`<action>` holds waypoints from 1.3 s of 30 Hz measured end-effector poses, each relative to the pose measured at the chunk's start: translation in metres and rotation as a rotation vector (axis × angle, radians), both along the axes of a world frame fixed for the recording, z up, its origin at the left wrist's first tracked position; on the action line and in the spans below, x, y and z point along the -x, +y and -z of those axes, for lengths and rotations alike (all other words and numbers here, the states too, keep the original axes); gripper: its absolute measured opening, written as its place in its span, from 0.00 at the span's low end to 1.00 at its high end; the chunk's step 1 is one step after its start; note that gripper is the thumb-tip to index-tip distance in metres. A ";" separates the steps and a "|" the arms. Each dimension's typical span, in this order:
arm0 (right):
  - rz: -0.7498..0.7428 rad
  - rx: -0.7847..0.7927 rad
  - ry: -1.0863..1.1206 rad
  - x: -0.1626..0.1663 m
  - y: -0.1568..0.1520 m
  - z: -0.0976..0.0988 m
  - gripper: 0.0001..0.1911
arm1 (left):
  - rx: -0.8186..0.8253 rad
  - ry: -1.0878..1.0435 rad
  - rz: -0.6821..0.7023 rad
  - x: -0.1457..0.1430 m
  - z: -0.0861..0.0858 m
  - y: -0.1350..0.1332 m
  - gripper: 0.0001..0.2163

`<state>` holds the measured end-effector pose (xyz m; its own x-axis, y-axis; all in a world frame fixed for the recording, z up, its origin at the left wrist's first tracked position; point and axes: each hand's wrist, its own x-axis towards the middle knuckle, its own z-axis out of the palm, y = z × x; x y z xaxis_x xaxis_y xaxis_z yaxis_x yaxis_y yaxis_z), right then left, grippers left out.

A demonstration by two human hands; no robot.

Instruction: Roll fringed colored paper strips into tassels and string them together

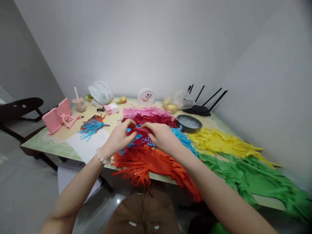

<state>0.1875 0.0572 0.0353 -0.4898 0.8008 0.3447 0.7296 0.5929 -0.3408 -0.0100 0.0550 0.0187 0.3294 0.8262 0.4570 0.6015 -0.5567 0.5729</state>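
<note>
Between my two hands a strip of dark red fringed paper (140,130) is held up, its cut ends hanging down. My left hand (122,133) pinches its left end, and a pale beaded bracelet circles that wrist. The right end is gripped by my right hand (157,133). Below and behind the hands lie blue fringed paper (185,138), and nearer my body, orange-red fringed paper (156,161) that droops over the table edge. Farther back is a pile of dark red fringe (156,120), with pink fringe (148,111) beyond it.
Yellow fringe (224,143) and green fringe (255,178) spread to the right. A dark round bowl (189,123) and black router (198,110) stand behind. At left are blue-and-orange tassels (92,126), white paper (87,144), a pink phone stand (59,115) and a drink cup (79,105).
</note>
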 end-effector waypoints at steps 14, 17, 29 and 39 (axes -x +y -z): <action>-0.059 0.259 0.312 -0.062 -0.020 -0.004 0.23 | 0.395 -0.241 0.244 -0.002 -0.006 -0.001 0.10; -0.134 0.288 0.439 -0.061 -0.023 0.004 0.26 | 0.440 -0.339 0.259 -0.001 -0.003 -0.002 0.20; -0.278 0.195 0.686 -0.069 -0.030 0.012 0.23 | 0.668 -0.632 0.323 -0.004 -0.002 -0.012 0.06; -0.185 0.227 0.689 -0.076 -0.027 0.014 0.26 | 0.416 -0.403 0.206 0.002 -0.006 -0.014 0.22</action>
